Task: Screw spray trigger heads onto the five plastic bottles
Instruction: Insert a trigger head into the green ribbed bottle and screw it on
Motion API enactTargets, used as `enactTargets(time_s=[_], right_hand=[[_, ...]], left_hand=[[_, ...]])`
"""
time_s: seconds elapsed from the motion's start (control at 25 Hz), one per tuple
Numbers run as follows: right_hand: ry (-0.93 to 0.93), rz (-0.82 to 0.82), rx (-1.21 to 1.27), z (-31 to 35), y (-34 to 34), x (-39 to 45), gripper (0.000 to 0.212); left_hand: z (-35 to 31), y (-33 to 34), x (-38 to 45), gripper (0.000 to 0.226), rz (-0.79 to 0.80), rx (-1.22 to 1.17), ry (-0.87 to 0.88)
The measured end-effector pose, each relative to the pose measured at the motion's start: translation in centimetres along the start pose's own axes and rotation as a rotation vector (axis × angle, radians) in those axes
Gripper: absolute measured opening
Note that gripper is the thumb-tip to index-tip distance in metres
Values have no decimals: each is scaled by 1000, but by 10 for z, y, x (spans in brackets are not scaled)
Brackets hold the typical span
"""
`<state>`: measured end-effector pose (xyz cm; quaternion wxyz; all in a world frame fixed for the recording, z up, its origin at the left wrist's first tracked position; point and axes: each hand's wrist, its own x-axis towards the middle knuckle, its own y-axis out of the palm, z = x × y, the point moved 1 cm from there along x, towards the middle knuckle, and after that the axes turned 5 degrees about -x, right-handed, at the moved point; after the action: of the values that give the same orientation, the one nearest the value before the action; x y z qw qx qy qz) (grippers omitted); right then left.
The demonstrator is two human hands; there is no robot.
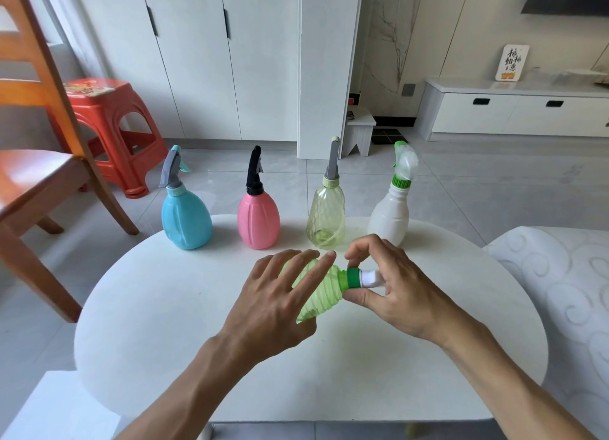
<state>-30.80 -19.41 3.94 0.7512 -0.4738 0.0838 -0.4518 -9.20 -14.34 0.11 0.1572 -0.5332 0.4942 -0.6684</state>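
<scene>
Threading the fifth head: right hand (392,288) pinches the green collar (353,278); left hand (280,301), fingers straight, steadies the green bottle (318,294). Next, probably further twisting until snug.

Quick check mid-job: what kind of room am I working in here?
Most likely a home living or dining room: a white round table, a wooden dining chair, white built-in cupboards and a low drawer cabinet under a wall screen.

Left hand (280,294) lies flat-fingered over green bottle (318,293) on its side; right hand (392,288) pinches its green collar (353,278); four capped bottles at 12 o'clock
</scene>
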Motion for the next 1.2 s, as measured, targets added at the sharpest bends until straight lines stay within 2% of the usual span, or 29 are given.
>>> enactTargets(time_s=[0.12, 0.16, 0.36, 0.48, 0.64, 0.8, 1.0, 1.2], right_hand=[[5, -47, 107, 3, 1, 3, 31], [9, -42, 115, 4, 1, 3, 34], [59, 55, 120, 1, 2, 2, 36], [85, 61, 109, 0, 2, 3, 25], [93, 111, 47, 0, 1, 0, 34], [190, 131, 171, 0, 0, 0, 19], [212, 162, 232, 0, -4, 1, 36], [215, 199, 152, 2, -6, 0, 32]], left_hand=[[1, 0, -1, 89, 2, 6, 5], [1, 1, -2, 90, 7, 9, 13], [0, 3, -2, 91, 17, 20, 17], [-1, 4, -3, 94, 32, 26, 29], [-1, 4, -3, 94, 32, 22, 35], [-2, 4, -1, 93, 19, 20, 52], [-4, 3, 1, 93, 12, 21, 42], [-3, 3, -1, 95, 24, -9, 48]])
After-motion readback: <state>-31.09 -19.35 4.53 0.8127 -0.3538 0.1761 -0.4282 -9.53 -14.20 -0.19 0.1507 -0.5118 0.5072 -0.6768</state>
